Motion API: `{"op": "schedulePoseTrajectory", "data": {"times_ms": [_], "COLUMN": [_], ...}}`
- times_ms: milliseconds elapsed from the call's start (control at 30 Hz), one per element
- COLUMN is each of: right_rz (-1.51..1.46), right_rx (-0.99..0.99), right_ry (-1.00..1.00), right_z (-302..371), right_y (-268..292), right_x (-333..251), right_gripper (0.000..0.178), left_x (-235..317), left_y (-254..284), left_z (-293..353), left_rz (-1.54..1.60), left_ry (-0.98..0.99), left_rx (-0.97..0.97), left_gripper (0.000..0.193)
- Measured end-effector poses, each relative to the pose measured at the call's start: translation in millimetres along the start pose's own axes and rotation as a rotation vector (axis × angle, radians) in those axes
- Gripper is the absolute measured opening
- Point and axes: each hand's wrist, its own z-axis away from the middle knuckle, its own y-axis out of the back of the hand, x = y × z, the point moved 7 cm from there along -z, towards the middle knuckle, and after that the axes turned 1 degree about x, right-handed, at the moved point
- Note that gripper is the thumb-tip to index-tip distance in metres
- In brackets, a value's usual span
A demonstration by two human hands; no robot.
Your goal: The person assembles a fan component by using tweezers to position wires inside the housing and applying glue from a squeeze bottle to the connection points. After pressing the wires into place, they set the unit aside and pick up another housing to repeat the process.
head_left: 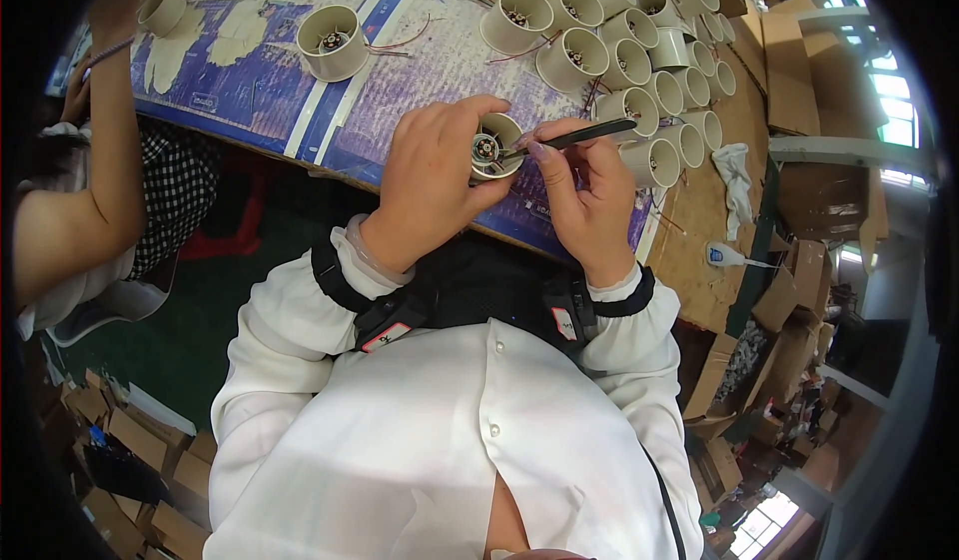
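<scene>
My left hand [425, 180] is wrapped round a cream cylindrical housing [509, 132] at the table's front edge. The housing's mouth is tilted toward me, and a round part with metal fittings [486, 148] shows inside. Between the thumb and fingers of my right hand [597, 195] is a pair of black tweezers [599, 131], lying slanted. Their tip reaches in over the rim of the housing; exactly what it touches is too small to tell. Another cream housing [333, 65], with thin red and dark wires trailing from it, stands alone to the left, beyond my left hand.
Many like housings [571, 58] crowd the table's far right. A white cloth [734, 188] and a small white bottle with a thin nozzle [721, 255] lie on the bare board [699, 285] at right. At left, another person's arm [115, 150] reaches over the worn purple table covering [250, 80].
</scene>
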Motion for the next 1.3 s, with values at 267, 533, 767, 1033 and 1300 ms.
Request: {"op": "schedulePoseTrajectory", "data": {"times_ms": [267,533,767,1033,1300], "right_rz": [0.038,0.191,0.012,0.069,0.086], "right_rx": [0.006,-0.021,0.049,0.061,0.099], "right_ry": [-0.009,0.077,0.03,0.038,0.07], "right_z": [-1,-4,0,0,2], "right_y": [0,-3,-1,-3,-1], "right_x": [0,-16,3,-9,-10], "right_gripper": [0.014,0.015,0.014,0.012,0.012], "left_x": [0,0,1,1,3], "left_y": [-1,-1,-1,-1,0], "left_z": [0,1,0,0,1], "left_rz": [-0.005,-0.012,-0.016,-0.021,-0.032], "left_ry": [0.011,0.009,-0.001,-0.001,-0.024], "left_rx": [-0.011,-0.008,-0.005,0.002,0.074], "left_gripper": [0.062,0.062,0.061,0.062,0.062]}}
